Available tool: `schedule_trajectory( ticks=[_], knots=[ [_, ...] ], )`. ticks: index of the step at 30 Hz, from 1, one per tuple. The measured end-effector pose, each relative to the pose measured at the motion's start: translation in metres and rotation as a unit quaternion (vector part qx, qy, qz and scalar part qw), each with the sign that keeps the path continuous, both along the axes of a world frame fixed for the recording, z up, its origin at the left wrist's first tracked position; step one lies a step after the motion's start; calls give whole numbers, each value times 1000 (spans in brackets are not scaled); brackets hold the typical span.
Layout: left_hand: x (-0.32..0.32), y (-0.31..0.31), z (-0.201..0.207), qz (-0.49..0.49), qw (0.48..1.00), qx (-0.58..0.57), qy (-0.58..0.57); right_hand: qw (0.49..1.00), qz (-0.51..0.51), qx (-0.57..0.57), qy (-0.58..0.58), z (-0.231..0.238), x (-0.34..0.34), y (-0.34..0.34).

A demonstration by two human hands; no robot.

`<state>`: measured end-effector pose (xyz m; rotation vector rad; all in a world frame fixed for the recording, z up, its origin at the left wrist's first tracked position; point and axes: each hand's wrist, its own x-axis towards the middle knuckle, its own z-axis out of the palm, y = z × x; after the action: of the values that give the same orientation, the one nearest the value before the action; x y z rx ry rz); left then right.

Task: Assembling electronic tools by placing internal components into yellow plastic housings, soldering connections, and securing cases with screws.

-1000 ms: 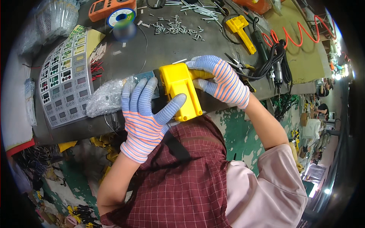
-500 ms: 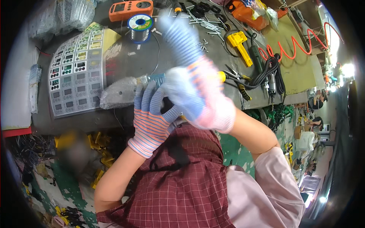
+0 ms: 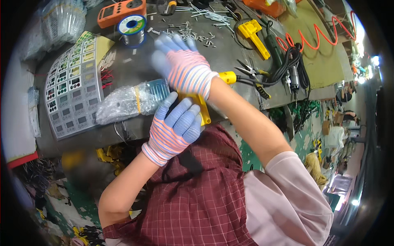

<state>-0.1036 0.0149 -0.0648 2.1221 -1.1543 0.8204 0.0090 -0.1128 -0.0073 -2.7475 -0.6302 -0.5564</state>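
Observation:
My left hand [image 3: 174,131], in a striped glove with blue fingertips, is closed on a yellow plastic housing [image 3: 204,110] at the near table edge. Its fingers and my right arm hide most of the housing. Above it my right hand [image 3: 186,69], in a matching glove, reaches over the table with fingers stretched out and partly blurred; I see nothing held in it. Just beyond its fingertips lie several small metal screws [image 3: 186,33]. To the left of the hands, a stack of blue circuit boards [image 3: 158,89] sticks out of bubble wrap [image 3: 119,102] bound with a band.
A solder spool [image 3: 133,35] and an orange meter [image 3: 122,12] stand at the far left, beside a sheet of panel stickers [image 3: 74,90]. Pliers [image 3: 248,69], a yellow handled housing [image 3: 254,39], a power screwdriver [image 3: 294,78] and a coiled red hose [image 3: 316,43] lie right.
My right hand has come down and left from higher over the table, and its fingers are spread. The left hand stays at the yellow housing, now more exposed. The view has shifted slightly.

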Motion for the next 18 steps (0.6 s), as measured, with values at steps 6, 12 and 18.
schedule_trajectory(
  ticks=[6, 12, 18],
  knots=[
    [4, -1, 11, -9, 1000, 5, 25, 985, 95, 63, 127, 8, -6, -23],
    [51, 1, 52, 110, 985, 7, 133, 975, 69, -49, 207, 36, -47, -119],
    [55, 2, 36, 159, 964, 50, 208, 978, 84, -146, 120, -1, -46, -117]
  ],
)
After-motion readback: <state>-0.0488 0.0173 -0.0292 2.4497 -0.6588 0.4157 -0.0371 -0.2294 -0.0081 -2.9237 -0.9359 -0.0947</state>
